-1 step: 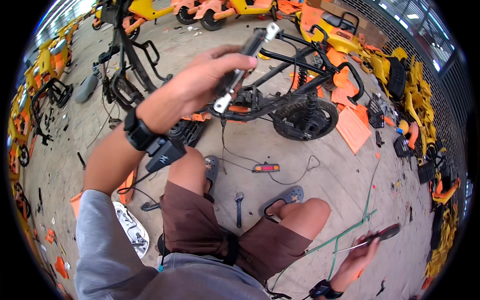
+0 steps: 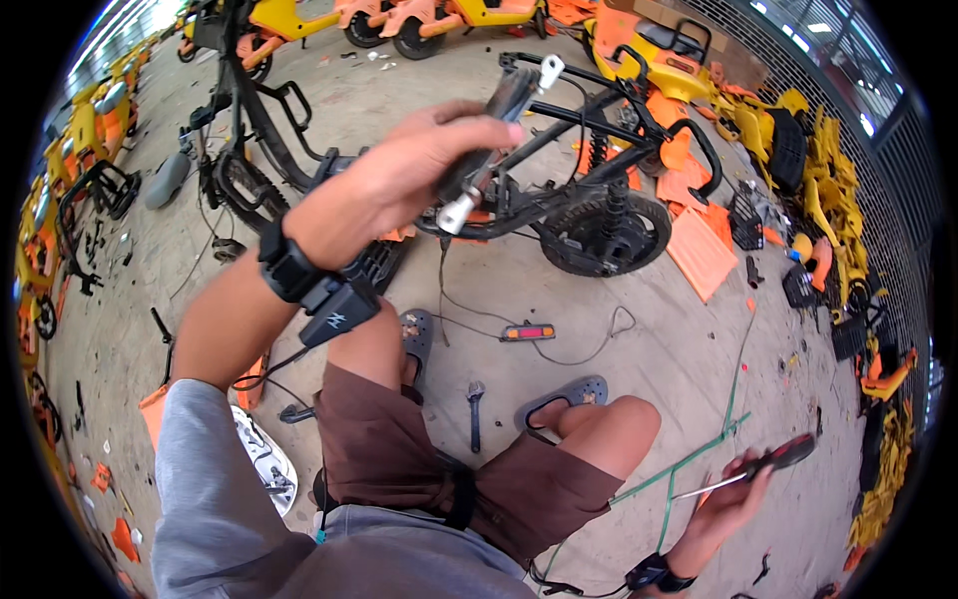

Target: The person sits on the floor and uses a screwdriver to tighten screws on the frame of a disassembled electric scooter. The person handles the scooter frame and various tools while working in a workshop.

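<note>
My left hand (image 2: 424,155) is raised and closed around a long dark part (image 2: 507,98) with silver, holed tabs at both ends; its exact kind I cannot make out. Behind it stands a stripped black scooter frame (image 2: 544,203) with its rear wheel (image 2: 609,240). Low on the right, my right hand (image 2: 730,511) grips a screwdriver (image 2: 791,453) by its dark and red handle, the thin shaft pointing left. Between my feet an adjustable wrench (image 2: 476,414) lies on the floor. Beyond it is a red and orange tail light (image 2: 529,331) on a wire.
Green strapping (image 2: 684,461) lies on the floor beside my right hand. A white shell-like part (image 2: 261,454) rests near my left elbow. Orange panels (image 2: 702,257) and piled yellow body parts (image 2: 836,190) line the right; yellow scooters (image 2: 289,20) stand at the back.
My left hand has shifted slightly right and down with the dark part. My right hand has moved a little right and up, still gripping the screwdriver.
</note>
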Available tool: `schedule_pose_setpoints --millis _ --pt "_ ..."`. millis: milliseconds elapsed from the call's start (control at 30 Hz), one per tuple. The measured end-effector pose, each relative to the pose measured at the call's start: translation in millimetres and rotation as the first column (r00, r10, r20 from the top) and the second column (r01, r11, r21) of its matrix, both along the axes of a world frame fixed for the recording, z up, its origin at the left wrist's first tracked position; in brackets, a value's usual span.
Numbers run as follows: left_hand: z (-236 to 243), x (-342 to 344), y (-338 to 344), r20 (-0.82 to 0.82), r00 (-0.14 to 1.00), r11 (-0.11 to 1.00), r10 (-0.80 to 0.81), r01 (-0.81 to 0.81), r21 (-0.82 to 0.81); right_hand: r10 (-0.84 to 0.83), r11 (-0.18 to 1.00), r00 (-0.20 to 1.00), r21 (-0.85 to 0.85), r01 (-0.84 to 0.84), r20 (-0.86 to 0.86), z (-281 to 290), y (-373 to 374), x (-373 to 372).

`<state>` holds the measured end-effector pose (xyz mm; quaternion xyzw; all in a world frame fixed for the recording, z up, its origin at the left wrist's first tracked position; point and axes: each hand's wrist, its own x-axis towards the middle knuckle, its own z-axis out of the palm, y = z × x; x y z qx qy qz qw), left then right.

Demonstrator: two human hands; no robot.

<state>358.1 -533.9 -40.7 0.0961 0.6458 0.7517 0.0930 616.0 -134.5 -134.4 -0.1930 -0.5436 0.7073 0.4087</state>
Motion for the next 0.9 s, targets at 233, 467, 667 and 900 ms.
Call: schedule_pose_setpoints --millis 233,467,667,900 --pt "-91.7 -23.6 69.3 0.216 0.966 0.988 -0.140 0.151 -0.036 0.382 0.919 0.924 0.103 -0.380 0.004 39.2 -88.7 -164.6" --pt "-178.4 -44.2 61.1 0.356 0.879 0.948 -0.318 0.300 0.108 0.431 0.892 0.902 -0.160 -0.424 0.010 -27.7 -104.6 -245.7" --pt "-152.3 -41.0 50.3 0.396 0.902 0.968 -0.169 0.077 0.238 0.395 0.896 0.916 -0.247 -0.369 0.066 -48.9 -83.5 -256.6" --pt "-138.2 -45.3 44.6 0.084 0.973 0.958 0.214 -0.226 0.176 0.367 0.928 0.915 0.002 -0.373 0.167 -46.2 -112.5 -264.8"
